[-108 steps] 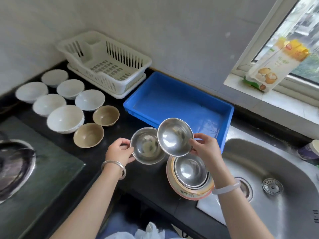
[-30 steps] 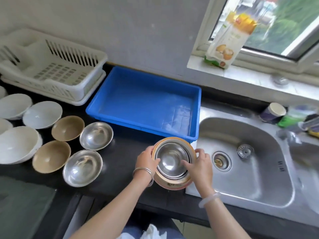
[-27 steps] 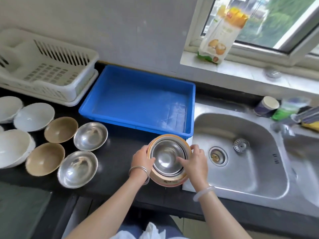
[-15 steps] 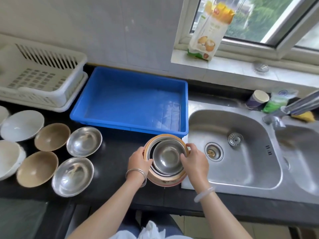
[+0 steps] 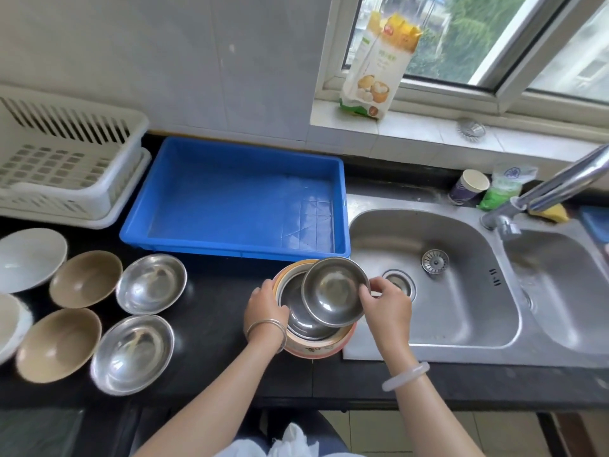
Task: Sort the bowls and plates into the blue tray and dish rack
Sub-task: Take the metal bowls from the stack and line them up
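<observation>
With the right hand [image 5: 384, 308] pinching the rim of the top steel bowl [image 5: 334, 291], tilted over the stack [image 5: 309, 344] at the bench edge, the left hand [image 5: 265, 306] should brace the stack while it lifts clear.

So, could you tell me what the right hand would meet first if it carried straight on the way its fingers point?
The right hand points up and left, already gripping the tilted steel bowl. Beyond that, it would likely reach the blue tray, though depth is unclear.
</observation>
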Available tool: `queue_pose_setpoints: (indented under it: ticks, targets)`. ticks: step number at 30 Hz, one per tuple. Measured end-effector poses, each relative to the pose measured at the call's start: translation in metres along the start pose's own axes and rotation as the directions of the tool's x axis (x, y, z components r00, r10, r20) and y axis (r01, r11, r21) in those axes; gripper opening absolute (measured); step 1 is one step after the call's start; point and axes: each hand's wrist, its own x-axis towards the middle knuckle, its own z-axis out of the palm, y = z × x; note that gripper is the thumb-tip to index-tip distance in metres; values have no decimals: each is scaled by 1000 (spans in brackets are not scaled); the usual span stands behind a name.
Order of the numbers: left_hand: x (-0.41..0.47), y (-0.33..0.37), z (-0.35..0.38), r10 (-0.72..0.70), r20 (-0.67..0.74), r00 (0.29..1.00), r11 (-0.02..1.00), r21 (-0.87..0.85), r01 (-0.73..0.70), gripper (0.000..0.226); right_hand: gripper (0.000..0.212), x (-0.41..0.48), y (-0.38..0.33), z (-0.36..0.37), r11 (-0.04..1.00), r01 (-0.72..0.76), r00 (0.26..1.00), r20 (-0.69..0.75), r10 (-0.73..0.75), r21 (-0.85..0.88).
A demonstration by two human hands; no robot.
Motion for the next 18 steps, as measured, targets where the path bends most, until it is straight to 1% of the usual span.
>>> queue_pose_setpoints:
  ticks: [5,10,15,18]
  targets:
    - [1,4,-1,-13,13,1000,1000,-27,14,27,10,0,3,-9,998,-36,999,-2,36,55]
    - [-2,6,-7,24,10,1000,996,-84,-23,22,9,3,5,-17,996,-52,999,-2,52,74]
    - [-6,11,-9,119,-136,984,993,-8,-121,15,4,5,3,-23,989,-66,998,33,62,136]
    - [-5,13,-10,135,-171,976,991,9,-136,16,7,5,1,-25,982,-77,996,63,67,171]
